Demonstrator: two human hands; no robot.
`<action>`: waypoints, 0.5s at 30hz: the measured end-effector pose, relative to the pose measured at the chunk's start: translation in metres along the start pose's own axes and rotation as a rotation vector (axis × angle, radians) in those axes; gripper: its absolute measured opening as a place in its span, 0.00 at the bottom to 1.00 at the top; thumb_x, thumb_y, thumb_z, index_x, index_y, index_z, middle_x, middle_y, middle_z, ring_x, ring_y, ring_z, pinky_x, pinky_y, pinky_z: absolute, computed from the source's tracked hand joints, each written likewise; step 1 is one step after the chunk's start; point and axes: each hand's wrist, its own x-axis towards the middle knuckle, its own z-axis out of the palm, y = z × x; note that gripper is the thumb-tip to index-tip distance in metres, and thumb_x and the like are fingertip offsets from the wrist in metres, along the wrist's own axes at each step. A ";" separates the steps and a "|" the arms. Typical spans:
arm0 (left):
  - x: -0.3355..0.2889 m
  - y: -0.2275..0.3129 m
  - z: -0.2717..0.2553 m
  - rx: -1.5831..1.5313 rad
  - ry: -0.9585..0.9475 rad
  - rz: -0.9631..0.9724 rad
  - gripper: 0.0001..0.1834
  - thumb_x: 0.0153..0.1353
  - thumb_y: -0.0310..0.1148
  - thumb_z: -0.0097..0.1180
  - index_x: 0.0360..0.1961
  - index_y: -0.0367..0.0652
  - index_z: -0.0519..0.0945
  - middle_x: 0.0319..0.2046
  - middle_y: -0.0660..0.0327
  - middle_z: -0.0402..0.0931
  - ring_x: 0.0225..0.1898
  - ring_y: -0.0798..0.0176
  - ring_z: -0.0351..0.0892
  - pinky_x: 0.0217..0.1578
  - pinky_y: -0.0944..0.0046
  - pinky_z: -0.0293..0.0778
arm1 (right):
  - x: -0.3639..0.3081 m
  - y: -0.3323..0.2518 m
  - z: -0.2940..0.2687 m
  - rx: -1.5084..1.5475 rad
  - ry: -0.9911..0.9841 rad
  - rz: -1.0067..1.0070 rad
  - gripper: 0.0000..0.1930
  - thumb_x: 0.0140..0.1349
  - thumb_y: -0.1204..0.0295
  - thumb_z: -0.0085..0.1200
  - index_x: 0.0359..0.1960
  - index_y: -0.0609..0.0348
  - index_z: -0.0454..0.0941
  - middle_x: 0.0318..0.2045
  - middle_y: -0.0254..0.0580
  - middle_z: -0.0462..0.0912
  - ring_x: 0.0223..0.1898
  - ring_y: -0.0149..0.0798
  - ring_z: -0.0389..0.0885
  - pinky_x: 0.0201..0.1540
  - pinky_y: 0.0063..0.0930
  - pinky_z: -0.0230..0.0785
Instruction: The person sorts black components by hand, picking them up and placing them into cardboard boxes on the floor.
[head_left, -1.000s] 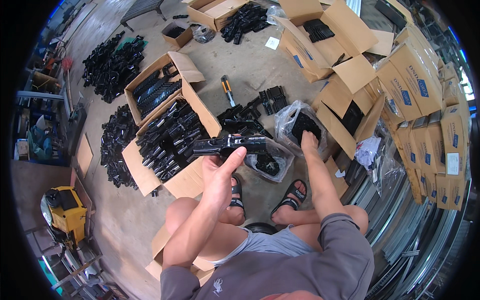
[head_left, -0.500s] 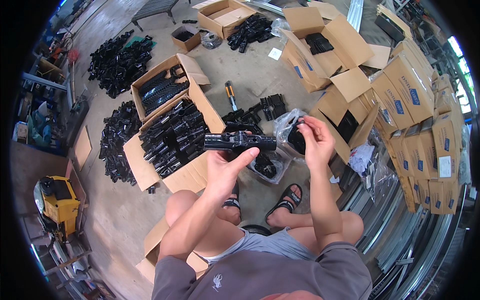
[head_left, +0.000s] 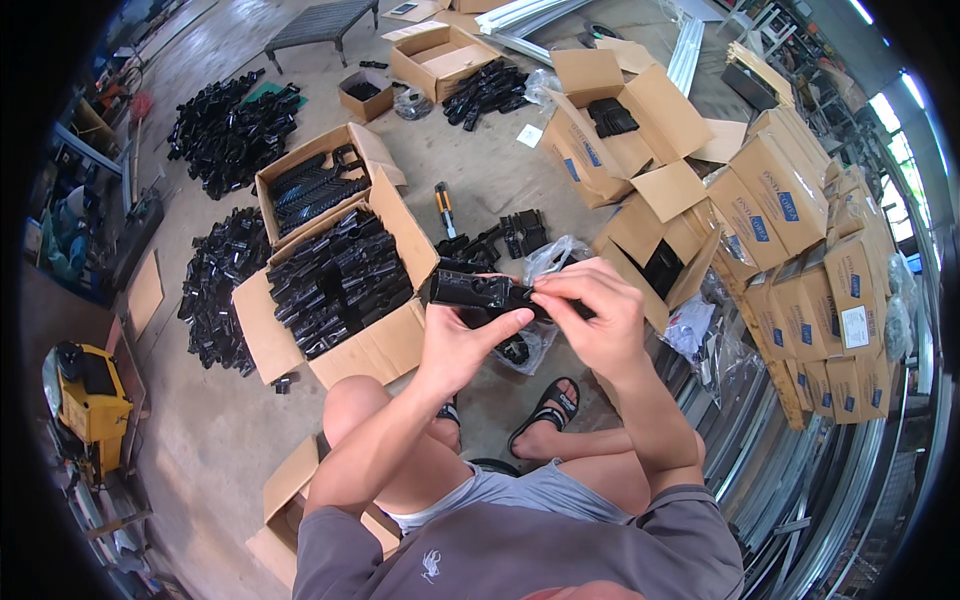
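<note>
In front of my knees, my left hand (head_left: pixel 457 345) is closed round a glossy black hollow metal part (head_left: pixel 468 290), its thumb along the near side. My right hand (head_left: pixel 597 312) pinches at the right end of that part. Its fingertips cover whatever small piece they hold there. Just beyond the right hand lies a clear plastic bag (head_left: pixel 556 252). Below the hands is another clear bag (head_left: pixel 532 358) with black pieces in it, partly covered.
Left of my hands stands an open carton (head_left: pixel 268 338) filled with similar black parts. Heaps of black parts (head_left: pixel 228 130) lie on the floor. A tool with an orange-and-black handle (head_left: pixel 445 205) lies ahead. Stacked cartons (head_left: pixel 770 215) and metal profiles (head_left: pixel 800 480) line the right.
My right hand has moved left and down from beside the plastic bag to the black part's right end. The left hand still holds the part. The view has shifted slightly.
</note>
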 end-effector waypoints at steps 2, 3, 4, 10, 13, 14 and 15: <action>-0.001 0.000 0.001 -0.011 0.008 -0.019 0.15 0.53 0.24 0.72 0.42 0.35 0.82 0.37 0.63 0.83 0.39 0.73 0.80 0.44 0.69 0.76 | -0.001 -0.001 0.001 -0.125 -0.056 -0.172 0.07 0.49 0.80 0.67 0.31 0.59 0.84 0.34 0.37 0.87 0.36 0.40 0.84 0.41 0.32 0.74; -0.002 -0.001 0.000 -0.020 0.016 -0.026 0.15 0.54 0.24 0.71 0.42 0.36 0.82 0.37 0.63 0.84 0.39 0.73 0.80 0.44 0.69 0.76 | -0.002 -0.004 0.002 -0.148 -0.087 -0.181 0.07 0.50 0.80 0.66 0.32 0.59 0.84 0.35 0.36 0.87 0.39 0.40 0.83 0.43 0.32 0.73; -0.004 0.000 0.000 -0.043 0.024 -0.022 0.14 0.55 0.26 0.70 0.43 0.36 0.83 0.37 0.63 0.84 0.38 0.73 0.80 0.43 0.69 0.76 | -0.003 -0.005 0.003 -0.113 -0.096 -0.153 0.06 0.50 0.80 0.65 0.31 0.59 0.84 0.36 0.37 0.87 0.40 0.40 0.83 0.44 0.32 0.73; -0.003 0.003 -0.002 -0.049 -0.012 -0.129 0.16 0.57 0.29 0.68 0.46 0.38 0.82 0.39 0.63 0.83 0.41 0.71 0.80 0.44 0.68 0.73 | -0.014 -0.005 0.003 0.066 -0.204 0.114 0.13 0.59 0.76 0.63 0.46 0.58 0.81 0.44 0.46 0.85 0.46 0.49 0.84 0.47 0.37 0.77; -0.004 0.002 0.000 -0.067 -0.017 -0.142 0.15 0.58 0.30 0.68 0.45 0.38 0.83 0.38 0.64 0.84 0.39 0.73 0.79 0.42 0.69 0.74 | -0.015 -0.007 -0.003 0.095 -0.287 0.202 0.14 0.59 0.75 0.63 0.47 0.59 0.80 0.43 0.47 0.85 0.43 0.48 0.85 0.45 0.35 0.77; -0.003 0.002 0.000 -0.079 -0.020 -0.143 0.14 0.59 0.31 0.69 0.44 0.36 0.84 0.37 0.64 0.84 0.37 0.75 0.79 0.39 0.70 0.75 | -0.014 -0.005 -0.004 0.075 -0.277 0.153 0.14 0.60 0.74 0.62 0.47 0.60 0.80 0.43 0.48 0.85 0.41 0.48 0.85 0.42 0.35 0.78; -0.003 -0.001 -0.001 -0.080 -0.011 -0.172 0.14 0.59 0.31 0.69 0.44 0.36 0.84 0.37 0.64 0.84 0.37 0.75 0.79 0.39 0.70 0.75 | -0.013 -0.007 -0.008 0.038 -0.295 0.166 0.13 0.60 0.74 0.62 0.47 0.59 0.80 0.42 0.48 0.85 0.40 0.49 0.85 0.41 0.36 0.77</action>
